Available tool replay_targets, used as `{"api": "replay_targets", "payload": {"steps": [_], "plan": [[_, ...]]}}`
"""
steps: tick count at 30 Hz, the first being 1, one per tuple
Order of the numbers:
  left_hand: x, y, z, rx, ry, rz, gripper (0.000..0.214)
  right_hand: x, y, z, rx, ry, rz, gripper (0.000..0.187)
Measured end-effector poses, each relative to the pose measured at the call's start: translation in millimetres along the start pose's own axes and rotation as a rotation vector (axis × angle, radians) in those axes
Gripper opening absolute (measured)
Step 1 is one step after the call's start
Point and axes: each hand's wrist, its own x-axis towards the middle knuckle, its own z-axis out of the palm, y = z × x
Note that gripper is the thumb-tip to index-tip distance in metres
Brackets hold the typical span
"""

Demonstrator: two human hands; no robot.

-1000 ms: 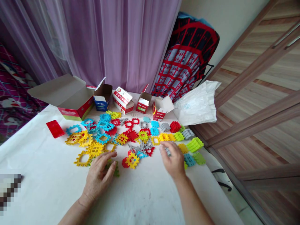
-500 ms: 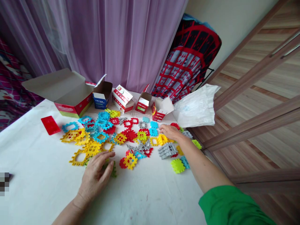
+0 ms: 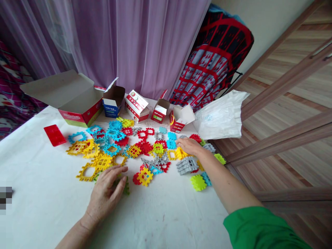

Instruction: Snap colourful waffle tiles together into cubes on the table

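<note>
My left hand rests low over the front of the pile of plastic building pieces, thumb and fingers apart. Beneath it green interlocking pieces stick out, partly hidden by the palm. Yellow window-shaped pieces lie just beyond its fingers. My right hand reaches into the right part of the pile, its fingers loosely stretched to the left, with nothing visible in them. Right by its fingertips are blue square pieces and a stack of yellow pieces. Nearer me, under the forearm's left side, sits a grey stack.
Along the back stand a large open carton, a blue box, a white-and-red box and two small red boxes. A white bag is at the right. A red tray lies left on the white tabletop.
The view has shifted slightly, so the boxes and pieces sit a little differently in the picture. Both hands stay in nearly the same place among the pieces.
</note>
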Motion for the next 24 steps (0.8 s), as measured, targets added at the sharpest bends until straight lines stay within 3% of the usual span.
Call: {"api": "replay_targets", "payload": {"steps": [24], "plan": [[0, 0, 0.7, -0.007, 0.005, -0.008, 0.025, -11, -9, -5, -0.099, 0.0, -0.057, 0.031]]}}
